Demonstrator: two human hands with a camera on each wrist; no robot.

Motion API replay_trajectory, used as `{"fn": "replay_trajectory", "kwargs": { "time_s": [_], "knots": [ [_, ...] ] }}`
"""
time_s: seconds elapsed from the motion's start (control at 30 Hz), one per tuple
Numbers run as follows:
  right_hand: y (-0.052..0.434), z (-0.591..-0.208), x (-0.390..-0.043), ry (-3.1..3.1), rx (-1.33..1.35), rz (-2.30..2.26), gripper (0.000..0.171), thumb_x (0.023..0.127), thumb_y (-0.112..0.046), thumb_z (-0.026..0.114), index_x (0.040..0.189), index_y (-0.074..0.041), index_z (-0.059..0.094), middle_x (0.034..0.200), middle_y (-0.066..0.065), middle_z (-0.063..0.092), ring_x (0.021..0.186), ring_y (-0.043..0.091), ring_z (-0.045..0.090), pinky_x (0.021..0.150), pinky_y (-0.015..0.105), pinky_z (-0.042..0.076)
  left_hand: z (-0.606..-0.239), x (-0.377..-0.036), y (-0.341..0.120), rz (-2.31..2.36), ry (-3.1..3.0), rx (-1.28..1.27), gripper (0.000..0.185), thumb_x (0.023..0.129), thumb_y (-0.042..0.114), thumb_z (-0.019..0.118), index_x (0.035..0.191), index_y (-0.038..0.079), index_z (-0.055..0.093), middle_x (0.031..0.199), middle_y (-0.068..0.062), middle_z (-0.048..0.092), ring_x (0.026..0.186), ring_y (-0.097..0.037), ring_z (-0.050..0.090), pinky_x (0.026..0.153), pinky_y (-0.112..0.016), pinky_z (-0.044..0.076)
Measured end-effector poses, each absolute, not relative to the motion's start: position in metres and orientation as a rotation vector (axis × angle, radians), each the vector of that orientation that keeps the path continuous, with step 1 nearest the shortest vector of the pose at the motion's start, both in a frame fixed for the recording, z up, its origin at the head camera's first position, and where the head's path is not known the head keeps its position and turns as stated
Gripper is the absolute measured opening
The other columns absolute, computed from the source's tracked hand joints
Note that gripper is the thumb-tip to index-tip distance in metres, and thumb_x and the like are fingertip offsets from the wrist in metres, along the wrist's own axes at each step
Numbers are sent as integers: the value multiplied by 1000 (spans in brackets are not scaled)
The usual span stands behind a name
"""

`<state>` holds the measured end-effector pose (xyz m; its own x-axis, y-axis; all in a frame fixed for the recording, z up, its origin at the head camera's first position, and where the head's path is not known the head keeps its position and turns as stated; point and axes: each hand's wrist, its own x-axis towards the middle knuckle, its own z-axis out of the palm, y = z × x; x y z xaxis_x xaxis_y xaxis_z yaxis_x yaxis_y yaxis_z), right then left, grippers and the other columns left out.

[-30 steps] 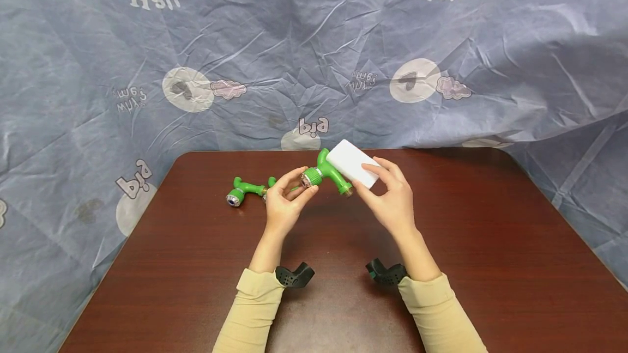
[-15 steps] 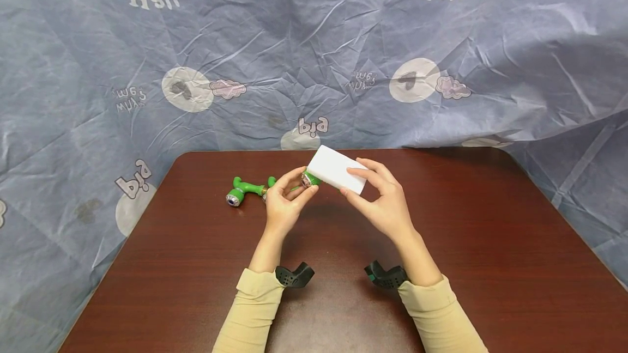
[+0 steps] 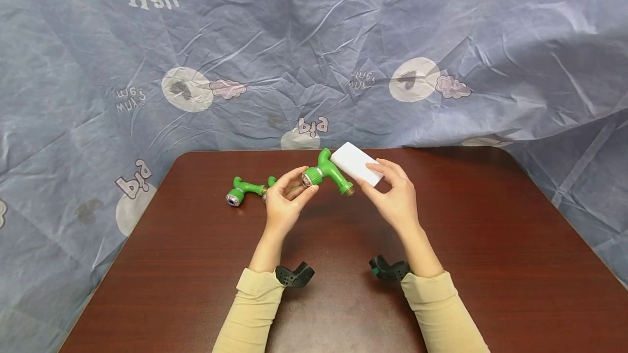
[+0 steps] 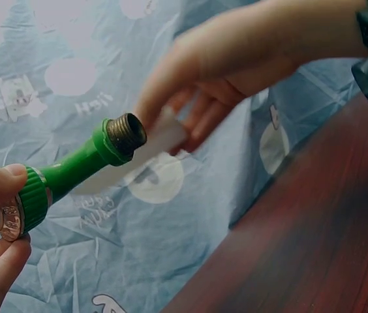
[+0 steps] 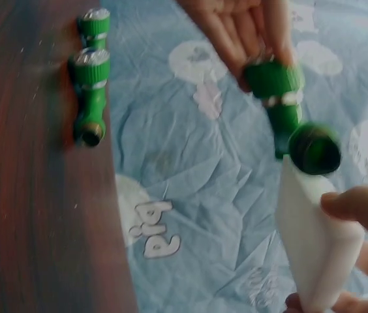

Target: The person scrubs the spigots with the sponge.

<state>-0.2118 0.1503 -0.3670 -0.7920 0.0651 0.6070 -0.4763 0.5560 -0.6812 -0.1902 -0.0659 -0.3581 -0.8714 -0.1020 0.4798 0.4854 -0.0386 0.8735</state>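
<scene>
My left hand (image 3: 286, 203) holds a green tap (image 3: 330, 169) by its ribbed knob, thumb on one side and fingers on the other, raised above the table. In the left wrist view, the tap's threaded brass end (image 4: 130, 132) points up and right. With thumb and fingers my right hand (image 3: 397, 200) pinches a white rectangular sponge (image 3: 354, 162). The sponge lies just right of the tap in the head view, its far edge close to the tap's body. In the right wrist view, the sponge's corner (image 5: 295, 179) overlaps the tap's spout.
More green taps lie on the dark red wooden table (image 3: 196, 266); one tap (image 3: 247, 188) shows left of my left hand, and another tap (image 5: 89, 98) sits beside it in the right wrist view. A printed blue-grey cloth (image 3: 275, 59) hangs behind the table's back edge.
The sponge went left across the tap, covering most of it half a second ago, then came back right, uncovering the tap. My left hand and its tap stayed nearly still.
</scene>
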Motion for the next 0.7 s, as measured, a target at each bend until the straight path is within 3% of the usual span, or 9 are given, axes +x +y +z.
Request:
{"fn": "replay_trajectory", "kwargs": {
  "time_s": [0.27,0.43,0.7],
  "knots": [
    [156,-370,-216,-2205,314,1460,32,74,-9,79,104,-3,70,113,10,61,99,20,60,82,29,53,-356,-190,-67,-1972,-1812,-407,42,74,-14,70,114,-15,58,110,-29,61,93,-30,63,83,-37,53],
    [153,-363,-210,-2188,342,1583,31,76,-5,77,105,0,70,113,12,62,97,23,61,79,17,51,-358,-192,-67,-1988,-1794,-412,42,74,-15,71,114,-16,57,109,-30,61,92,-26,64,84,-44,52],
    [142,-335,-189,-2204,324,1581,29,78,0,73,105,8,67,110,20,62,99,27,59,77,14,50,-380,-206,-66,-2076,-1731,-409,45,73,-13,72,116,-9,59,115,-24,61,96,-20,64,85,-44,51]
  ]
}}
